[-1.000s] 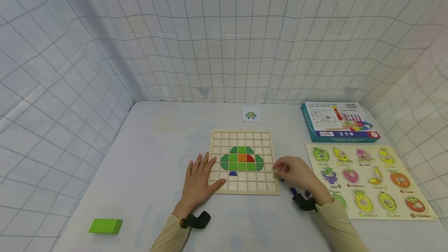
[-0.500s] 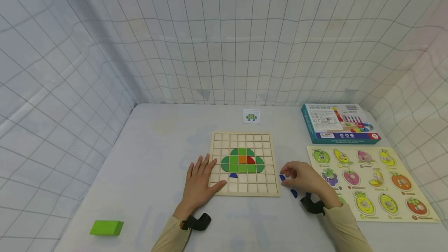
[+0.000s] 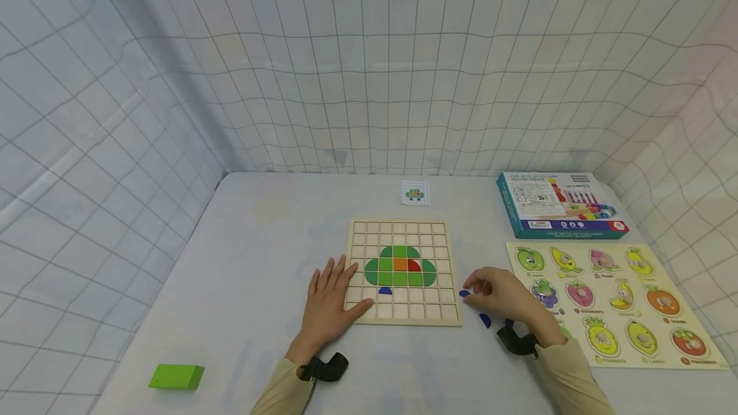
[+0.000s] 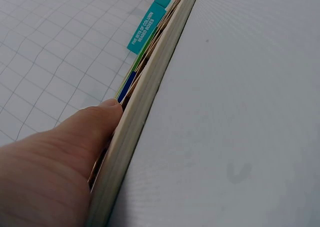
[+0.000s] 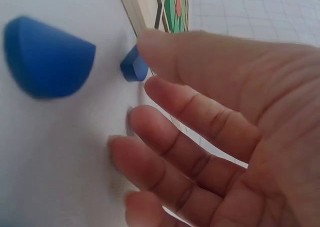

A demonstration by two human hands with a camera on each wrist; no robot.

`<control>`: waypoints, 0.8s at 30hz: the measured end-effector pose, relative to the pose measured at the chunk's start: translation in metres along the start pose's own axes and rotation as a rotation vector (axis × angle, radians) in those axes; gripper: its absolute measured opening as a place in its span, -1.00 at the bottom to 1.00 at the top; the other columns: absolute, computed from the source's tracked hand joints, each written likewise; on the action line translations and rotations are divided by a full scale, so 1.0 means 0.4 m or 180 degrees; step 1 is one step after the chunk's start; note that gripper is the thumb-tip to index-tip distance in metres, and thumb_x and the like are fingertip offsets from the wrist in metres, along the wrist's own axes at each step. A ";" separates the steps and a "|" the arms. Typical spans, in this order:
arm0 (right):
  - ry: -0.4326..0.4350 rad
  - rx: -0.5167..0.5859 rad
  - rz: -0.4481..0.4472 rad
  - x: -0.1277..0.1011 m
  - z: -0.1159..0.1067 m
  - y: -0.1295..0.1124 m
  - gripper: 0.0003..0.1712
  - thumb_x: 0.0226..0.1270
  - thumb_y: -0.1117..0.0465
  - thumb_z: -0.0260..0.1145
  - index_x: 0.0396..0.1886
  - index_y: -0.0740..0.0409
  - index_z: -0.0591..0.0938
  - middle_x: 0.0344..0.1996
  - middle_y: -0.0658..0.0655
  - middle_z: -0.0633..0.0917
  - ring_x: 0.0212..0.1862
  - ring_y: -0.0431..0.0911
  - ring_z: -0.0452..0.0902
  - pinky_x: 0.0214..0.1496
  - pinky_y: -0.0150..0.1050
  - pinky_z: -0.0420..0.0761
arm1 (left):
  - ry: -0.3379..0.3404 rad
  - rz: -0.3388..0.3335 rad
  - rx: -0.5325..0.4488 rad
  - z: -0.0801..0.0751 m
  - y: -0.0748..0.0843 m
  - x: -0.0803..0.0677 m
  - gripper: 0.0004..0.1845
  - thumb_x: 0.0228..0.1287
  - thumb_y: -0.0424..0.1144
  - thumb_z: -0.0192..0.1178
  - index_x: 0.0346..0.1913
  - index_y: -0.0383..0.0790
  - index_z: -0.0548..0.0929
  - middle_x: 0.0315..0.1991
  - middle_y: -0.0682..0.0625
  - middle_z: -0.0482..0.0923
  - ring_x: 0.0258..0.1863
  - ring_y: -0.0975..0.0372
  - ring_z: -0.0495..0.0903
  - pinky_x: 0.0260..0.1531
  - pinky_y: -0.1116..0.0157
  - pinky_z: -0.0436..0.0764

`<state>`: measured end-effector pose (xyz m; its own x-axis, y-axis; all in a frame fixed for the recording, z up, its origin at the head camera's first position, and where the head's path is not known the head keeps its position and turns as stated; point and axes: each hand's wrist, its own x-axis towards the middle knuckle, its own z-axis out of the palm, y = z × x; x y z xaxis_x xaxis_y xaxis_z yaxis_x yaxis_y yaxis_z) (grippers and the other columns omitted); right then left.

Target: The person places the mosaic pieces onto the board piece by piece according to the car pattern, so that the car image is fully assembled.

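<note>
A wooden grid board (image 3: 438,232) lies mid-table with a green mosaic shape (image 3: 377,269), orange and red tiles in it, and a blue half-round tile (image 3: 385,290) below. My left hand (image 3: 330,300) rests flat on the board's lower left corner; the left wrist view shows its thumb (image 4: 75,137) against the board's edge (image 4: 150,97). My right hand (image 3: 498,296) hovers on the table just right of the board, fingers spread and relaxed (image 5: 200,137). A small blue piece (image 5: 134,67) lies at its thumb tip and a larger blue half-round (image 5: 47,57) beside it.
A teal game box (image 3: 559,205) stands at the back right. In front of it lies a fruit peg puzzle (image 3: 611,300). A small pattern card (image 3: 414,193) sits behind the board and a green block (image 3: 176,376) at the front left. Netted walls enclose the table.
My right hand has drawn back from the board's right edge onto the table by the loose blue pieces. The left hand has stayed put.
</note>
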<state>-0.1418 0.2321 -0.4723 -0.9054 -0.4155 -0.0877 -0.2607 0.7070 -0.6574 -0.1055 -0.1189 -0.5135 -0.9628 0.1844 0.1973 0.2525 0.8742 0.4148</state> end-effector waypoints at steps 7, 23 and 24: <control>0.0045 -0.0075 -0.0083 0.011 0.014 -0.002 -0.91 0.10 0.17 0.39 -0.40 -0.02 0.63 -0.57 -0.11 0.47 -0.50 -0.22 0.34 -0.54 -0.39 0.35 | 0.0026 0.0009 -0.0007 0.000 0.000 -0.002 -0.18 0.12 0.31 0.10 0.38 -0.01 0.24 0.43 -0.09 0.06 0.44 0.04 -0.09 0.35 -0.03 -0.18; -0.0058 0.0073 0.0153 0.009 0.013 -0.008 -0.86 0.06 0.31 0.38 -0.47 0.04 0.57 -0.58 -0.05 0.48 -0.50 -0.18 0.36 -0.52 -0.37 0.37 | 0.0023 0.0013 0.0003 0.001 0.002 -0.001 -0.18 0.12 0.30 0.10 0.38 -0.01 0.24 0.44 -0.08 0.04 0.44 0.04 -0.10 0.35 -0.02 -0.19; -0.0047 0.0075 0.0168 0.008 0.015 -0.008 -0.86 0.06 0.30 0.39 -0.47 0.03 0.57 -0.59 -0.05 0.48 -0.50 -0.18 0.36 -0.52 -0.37 0.37 | 0.0023 0.0011 0.0003 0.001 0.002 -0.001 -0.18 0.12 0.30 0.10 0.38 -0.01 0.24 0.44 -0.08 0.04 0.44 0.04 -0.09 0.35 -0.02 -0.19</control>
<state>-0.1420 0.2253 -0.4749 -0.9126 -0.3864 -0.1336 -0.2046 0.7146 -0.6690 -0.1050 -0.1182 -0.5138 -0.9613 0.1842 0.2050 0.2556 0.8739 0.4134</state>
